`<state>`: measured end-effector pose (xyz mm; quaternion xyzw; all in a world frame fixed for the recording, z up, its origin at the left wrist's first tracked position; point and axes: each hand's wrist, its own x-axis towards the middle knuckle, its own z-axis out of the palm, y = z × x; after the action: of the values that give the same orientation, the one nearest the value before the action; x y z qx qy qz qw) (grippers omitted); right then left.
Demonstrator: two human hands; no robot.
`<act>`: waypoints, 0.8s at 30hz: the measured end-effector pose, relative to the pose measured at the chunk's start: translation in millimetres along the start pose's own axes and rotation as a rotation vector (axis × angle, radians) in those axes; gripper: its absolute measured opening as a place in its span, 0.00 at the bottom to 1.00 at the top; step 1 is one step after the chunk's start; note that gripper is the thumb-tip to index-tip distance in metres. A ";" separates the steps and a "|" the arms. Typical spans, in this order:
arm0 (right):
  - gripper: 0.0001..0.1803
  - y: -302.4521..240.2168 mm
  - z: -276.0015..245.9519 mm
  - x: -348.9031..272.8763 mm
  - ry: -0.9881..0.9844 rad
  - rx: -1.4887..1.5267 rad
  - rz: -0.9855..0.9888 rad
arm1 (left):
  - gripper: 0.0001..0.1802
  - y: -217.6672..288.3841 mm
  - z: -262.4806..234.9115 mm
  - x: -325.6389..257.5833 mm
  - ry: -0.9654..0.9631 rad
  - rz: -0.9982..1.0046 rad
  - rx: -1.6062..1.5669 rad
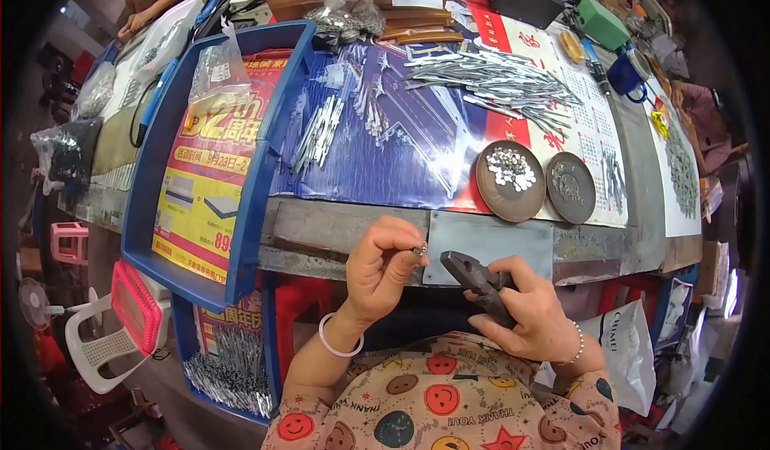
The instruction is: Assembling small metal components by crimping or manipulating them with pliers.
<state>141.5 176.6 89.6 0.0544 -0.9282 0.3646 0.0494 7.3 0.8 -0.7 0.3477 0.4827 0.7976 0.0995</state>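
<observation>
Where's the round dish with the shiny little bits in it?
In the head view, the round dish sits right of centre on the workbench, beside a second dark dish, just beyond the pliers.

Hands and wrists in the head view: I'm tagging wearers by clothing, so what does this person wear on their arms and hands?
Both hands are bare, no gloves. The left hand has a plain pale bangle around its wrist. The right hand has a bracelet of small white beads at the wrist. The forearms are uncovered; no sleeve reaches them. Below them shows a beige garment printed with red, orange and dark smiley faces and a red star.
</observation>
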 end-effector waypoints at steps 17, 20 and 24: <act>0.15 -32.0 -33.3 32.7 -0.055 -0.255 -0.104 | 0.06 -5.9 -5.9 -4.0 -0.007 -0.002 0.041; 0.14 -26.9 -29.6 34.8 -0.141 -0.251 -0.044 | 0.06 -3.0 -2.4 -0.7 -0.009 0.000 0.100; 0.15 -30.9 -40.9 28.5 0.101 -0.139 -0.156 | 0.07 -3.5 -5.6 -3.3 -0.006 -0.023 0.082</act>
<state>119.7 180.1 144.0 0.1043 -0.9405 0.2969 0.1282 5.5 -3.0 -6.8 0.3482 0.5186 0.7750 0.0960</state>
